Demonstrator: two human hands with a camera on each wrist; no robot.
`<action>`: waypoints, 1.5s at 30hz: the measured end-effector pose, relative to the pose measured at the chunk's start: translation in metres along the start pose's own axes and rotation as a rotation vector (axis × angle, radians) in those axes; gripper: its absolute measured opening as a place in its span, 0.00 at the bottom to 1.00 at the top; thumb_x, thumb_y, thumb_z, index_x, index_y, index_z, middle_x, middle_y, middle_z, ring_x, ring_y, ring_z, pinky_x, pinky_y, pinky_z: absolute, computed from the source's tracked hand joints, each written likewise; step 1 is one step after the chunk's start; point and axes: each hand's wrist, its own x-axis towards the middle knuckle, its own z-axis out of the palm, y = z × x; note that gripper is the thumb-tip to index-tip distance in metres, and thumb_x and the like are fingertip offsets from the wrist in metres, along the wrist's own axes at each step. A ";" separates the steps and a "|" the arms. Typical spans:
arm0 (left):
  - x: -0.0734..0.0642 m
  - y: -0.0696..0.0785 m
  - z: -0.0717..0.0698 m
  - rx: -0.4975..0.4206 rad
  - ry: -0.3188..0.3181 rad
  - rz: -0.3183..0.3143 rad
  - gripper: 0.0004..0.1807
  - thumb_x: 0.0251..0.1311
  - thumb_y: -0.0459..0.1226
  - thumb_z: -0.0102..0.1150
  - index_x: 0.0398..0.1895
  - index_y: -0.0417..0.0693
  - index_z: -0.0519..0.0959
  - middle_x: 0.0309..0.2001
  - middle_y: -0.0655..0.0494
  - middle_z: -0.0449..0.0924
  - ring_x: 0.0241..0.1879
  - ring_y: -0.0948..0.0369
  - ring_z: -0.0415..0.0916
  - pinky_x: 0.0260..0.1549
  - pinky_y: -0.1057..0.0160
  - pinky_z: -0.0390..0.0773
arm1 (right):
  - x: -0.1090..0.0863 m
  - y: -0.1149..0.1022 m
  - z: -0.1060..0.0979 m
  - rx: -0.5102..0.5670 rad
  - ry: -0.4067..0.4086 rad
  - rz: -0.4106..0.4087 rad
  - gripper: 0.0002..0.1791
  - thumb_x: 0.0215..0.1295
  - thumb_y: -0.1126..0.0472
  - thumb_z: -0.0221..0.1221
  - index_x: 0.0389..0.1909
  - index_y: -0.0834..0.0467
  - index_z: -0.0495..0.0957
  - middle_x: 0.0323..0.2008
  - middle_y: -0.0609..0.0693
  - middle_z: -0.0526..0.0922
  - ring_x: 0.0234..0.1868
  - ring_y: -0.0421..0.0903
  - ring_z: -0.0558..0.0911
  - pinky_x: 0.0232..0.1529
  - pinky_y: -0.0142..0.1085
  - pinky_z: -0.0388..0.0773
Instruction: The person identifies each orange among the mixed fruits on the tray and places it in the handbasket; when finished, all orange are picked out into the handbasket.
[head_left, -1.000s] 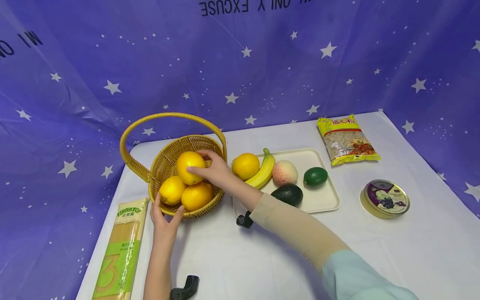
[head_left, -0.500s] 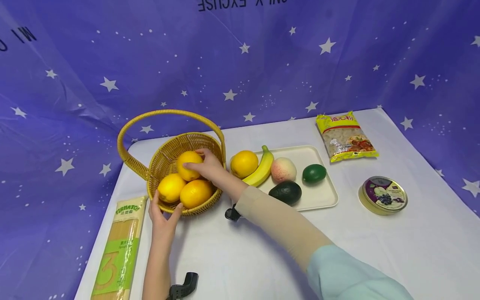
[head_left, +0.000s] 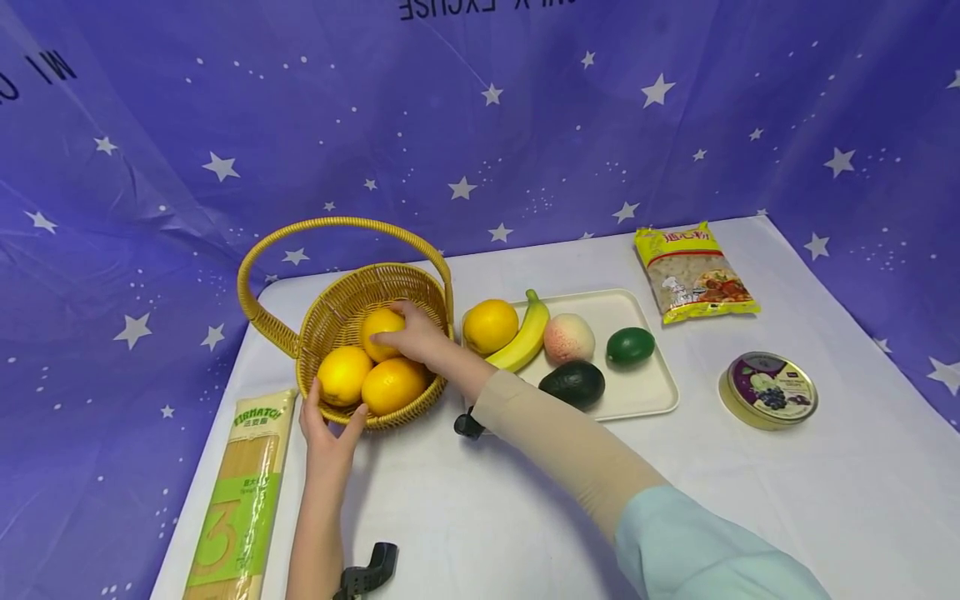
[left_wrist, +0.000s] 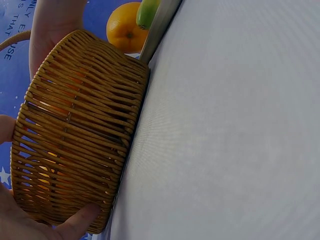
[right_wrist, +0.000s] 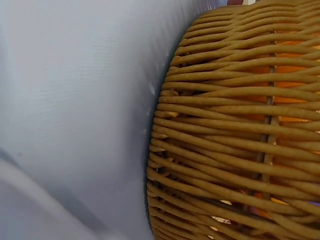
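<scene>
A wicker basket (head_left: pixel 330 321) with a tall hooped handle stands at the left of the table. In it lie two oranges (head_left: pixel 345 375), side by side near the front. My right hand (head_left: pixel 420 333) reaches in over the right rim and holds a third orange (head_left: pixel 380 329) behind them, thumb on its near side. My left hand (head_left: pixel 330 433) grips the basket's near side, thumb and fingers spread along the rim. In the left wrist view, a finger (left_wrist: pixel 80 220) lies against the woven wall. The right wrist view is filled by the basket's weave (right_wrist: pixel 240 120), hiding the right hand.
Right of the basket, a cream tray (head_left: pixel 637 396) bears an orange (head_left: pixel 491 327), a banana (head_left: pixel 528 333), a peach (head_left: pixel 568 338), an avocado (head_left: pixel 573 385) and a green fruit (head_left: pixel 630 346). A spaghetti pack (head_left: pixel 236 500) lies left; a pasta bag (head_left: pixel 697 273) and round tin (head_left: pixel 768 390) lie right.
My right hand has lowered the held orange deeper into the basket and slightly back. The left hand has kept its grip on the rim.
</scene>
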 end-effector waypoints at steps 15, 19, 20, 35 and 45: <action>-0.002 -0.004 0.000 0.016 -0.004 -0.017 0.49 0.65 0.44 0.58 0.78 0.57 0.35 0.75 0.48 0.27 0.73 0.48 0.31 0.68 0.42 0.41 | -0.019 0.002 -0.012 -0.107 0.007 -0.158 0.34 0.62 0.52 0.63 0.69 0.53 0.64 0.66 0.54 0.65 0.63 0.51 0.68 0.59 0.47 0.69; -0.001 -0.004 0.000 0.016 -0.004 -0.017 0.49 0.65 0.45 0.58 0.78 0.58 0.35 0.75 0.48 0.26 0.73 0.48 0.30 0.67 0.42 0.41 | -0.032 -0.001 -0.022 -0.116 -0.022 -0.208 0.35 0.62 0.51 0.63 0.69 0.51 0.64 0.67 0.52 0.66 0.62 0.52 0.70 0.57 0.45 0.71; 0.000 -0.003 -0.001 0.015 -0.004 -0.016 0.49 0.65 0.44 0.58 0.78 0.58 0.35 0.75 0.48 0.26 0.73 0.48 0.30 0.67 0.42 0.41 | -0.035 -0.002 -0.025 -0.104 -0.035 -0.213 0.35 0.62 0.51 0.63 0.69 0.50 0.64 0.67 0.51 0.65 0.62 0.52 0.71 0.55 0.43 0.73; 0.001 -0.002 0.000 0.012 -0.010 -0.014 0.49 0.65 0.41 0.58 0.78 0.58 0.35 0.75 0.49 0.26 0.73 0.47 0.30 0.68 0.42 0.40 | -0.073 -0.009 -0.078 -0.014 -0.106 -0.289 0.35 0.62 0.53 0.65 0.69 0.50 0.64 0.65 0.48 0.68 0.54 0.51 0.76 0.46 0.35 0.77; -0.002 0.005 -0.002 0.011 -0.021 -0.033 0.49 0.66 0.41 0.57 0.78 0.57 0.34 0.75 0.48 0.24 0.73 0.45 0.29 0.67 0.40 0.40 | -0.076 0.014 -0.126 -0.103 -0.045 -0.194 0.29 0.61 0.51 0.65 0.62 0.52 0.72 0.58 0.55 0.75 0.48 0.51 0.78 0.48 0.40 0.76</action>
